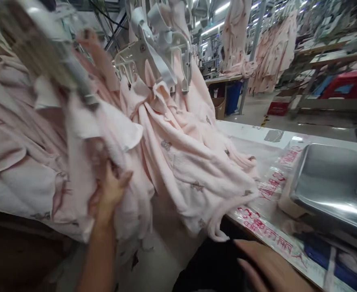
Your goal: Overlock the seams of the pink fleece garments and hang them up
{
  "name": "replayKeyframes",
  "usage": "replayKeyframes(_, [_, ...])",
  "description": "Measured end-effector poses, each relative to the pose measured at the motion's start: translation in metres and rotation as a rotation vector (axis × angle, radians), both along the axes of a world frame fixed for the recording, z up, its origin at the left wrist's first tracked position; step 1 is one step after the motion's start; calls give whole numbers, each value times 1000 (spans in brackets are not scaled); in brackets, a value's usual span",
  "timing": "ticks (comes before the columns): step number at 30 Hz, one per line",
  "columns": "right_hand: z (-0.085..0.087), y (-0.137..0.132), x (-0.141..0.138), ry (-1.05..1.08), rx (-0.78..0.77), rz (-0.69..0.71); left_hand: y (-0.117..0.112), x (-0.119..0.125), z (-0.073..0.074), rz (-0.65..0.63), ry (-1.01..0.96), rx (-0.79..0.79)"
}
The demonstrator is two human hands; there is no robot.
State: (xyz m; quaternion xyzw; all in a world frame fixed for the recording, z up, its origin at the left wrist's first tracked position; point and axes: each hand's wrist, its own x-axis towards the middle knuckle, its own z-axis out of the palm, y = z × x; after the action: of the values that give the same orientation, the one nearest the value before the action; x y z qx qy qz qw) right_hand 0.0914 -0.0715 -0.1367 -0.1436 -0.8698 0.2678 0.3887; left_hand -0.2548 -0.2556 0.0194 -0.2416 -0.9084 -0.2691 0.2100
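Note:
My left hand (113, 188) reaches in among pale pink fleece garments (78, 174) hanging at the left. Its thumb and forefinger show apart against the cloth; the other fingers are blurred. Beside it, a light pink fleece garment with small brown motifs (193, 162) hangs from a pale plastic hanger clamp (154, 56) and drapes onto the table edge. White ribbon strips (157, 52) dangle over the clamp. At the lower right, my right hand (269, 263) is low by the table's front edge, fingers apart, with nothing seen in it.
A sewing machine with a shiny metal cover (333, 174) stands on the white table (242, 132) at the right. Red handwriting (266, 227) marks its surface. A blurred hanger (44, 44) fills the upper left. Behind are a blue bin (233, 97) and more hanging pink garments (275, 52).

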Motion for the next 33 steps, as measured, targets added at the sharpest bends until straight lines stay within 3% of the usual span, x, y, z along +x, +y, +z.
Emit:
replayKeyframes(2, [-1,-13,-29,-104,-143,159,38,13,-13,2,-89,-22])
replayKeyframes(5, [-19,-35,-72,-202,-410,261,82,39,-21,-87,-138,-63])
replayKeyframes(8, [-43,-60,-113,-202,-576,296,98,61,-27,-466,-220,-146])
replayKeyframes(10, [-56,-71,-135,-202,-651,247,93,69,-36,-765,-307,-164])
replayKeyframes(11, [-61,-74,-143,-205,-677,220,87,70,-41,-851,-335,-156])
replayKeyframes(14, [-71,-67,-151,-199,-721,179,57,65,-58,-951,-259,-232])
replayKeyframes(18, [-76,-41,-139,-158,-748,193,17,58,-90,-1138,118,-698])
replayKeyframes(20, [-76,-33,-127,-145,-757,191,12,62,-102,-1146,267,-841])
replayKeyframes(22, [-74,-31,-112,-135,-757,171,20,72,-101,-1177,335,-870])
replayKeyframes(24, [-69,-33,-92,-119,-752,134,40,88,-82,-1275,348,-843])
replayKeyframes(26, [-58,-41,-74,-55,-721,117,67,108,-46,-1378,398,-758])
replayKeyframes(27, [-52,-47,-67,-18,-696,134,82,119,-24,-1404,469,-640])
replayKeyframes(30, [-34,-61,-57,38,-642,212,128,148,43,-1359,567,-205])
replayKeyframes(33, [-24,-59,-45,31,-657,148,164,167,91,-1267,599,-22])
